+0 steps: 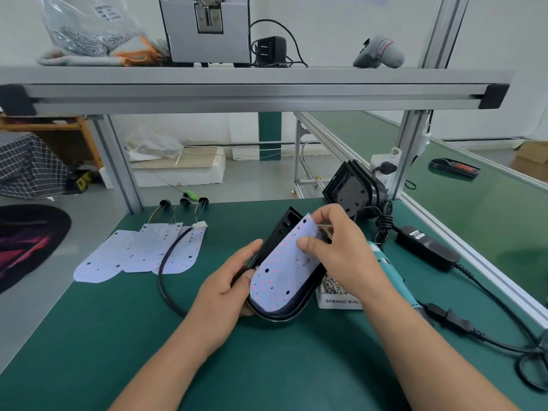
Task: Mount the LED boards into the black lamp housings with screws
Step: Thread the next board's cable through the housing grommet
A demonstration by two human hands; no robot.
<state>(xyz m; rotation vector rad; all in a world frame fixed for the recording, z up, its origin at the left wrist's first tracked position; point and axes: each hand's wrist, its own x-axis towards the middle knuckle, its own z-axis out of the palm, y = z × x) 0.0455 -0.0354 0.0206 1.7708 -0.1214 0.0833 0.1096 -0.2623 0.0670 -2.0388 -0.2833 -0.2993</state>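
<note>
your left hand (226,287) grips the black lamp housing (280,232) by its left rim, above the green mat (118,336). your right hand (338,247) pinches the led board (281,274) lying in it. long axis near-to-far, rounded end toward you.

Only the person's arms show: a left hand (225,286) and a right hand (341,250), both bare. Forearms are bare too. Fingernails are cut short.

LED board (284,268) in housing (277,232); spare boards (136,253) left.
</note>
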